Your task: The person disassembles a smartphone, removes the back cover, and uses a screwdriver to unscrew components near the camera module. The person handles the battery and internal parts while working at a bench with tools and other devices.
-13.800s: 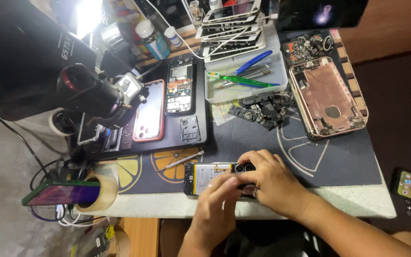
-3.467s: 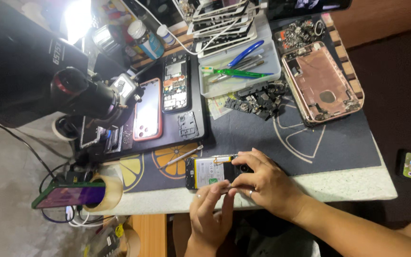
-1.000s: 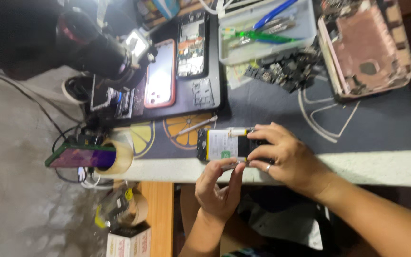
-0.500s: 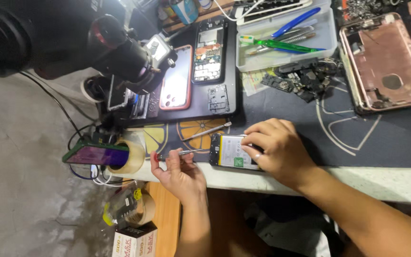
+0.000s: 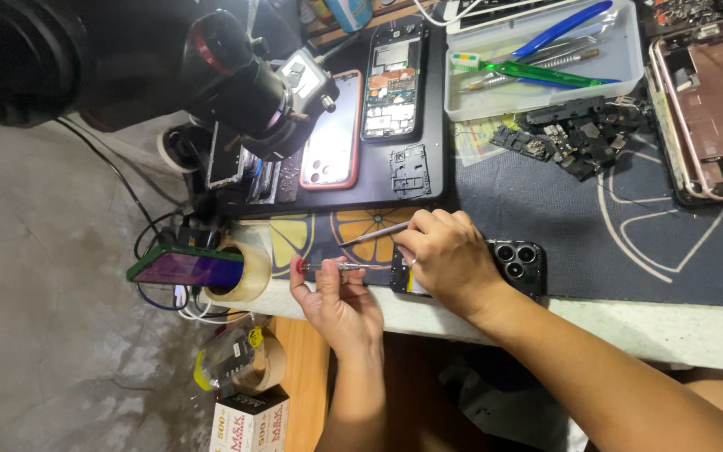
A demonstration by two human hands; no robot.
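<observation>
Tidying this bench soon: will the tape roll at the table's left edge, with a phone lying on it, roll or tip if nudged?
The tape roll lies flat on its side, so it will probably slide, not roll. The phone overhangs it, so it would likely tip off.

- Premises: a phone repair workshop.
- Tabletop (image 5: pixel 629 326) carries a dark work mat (image 5: pixel 546 209) with several opened phones (image 5: pixel 391 79) and a stripped pink phone housing (image 5: pixel 709 100).
- Microscope (image 5: pixel 244 79) mounted over the work area.
- Clear tray (image 5: pixel 629 71) holds tweezers and prying tools.
- Loose circuit parts (image 5: pixel 571 138) lie heaped beside the tray.
</observation>
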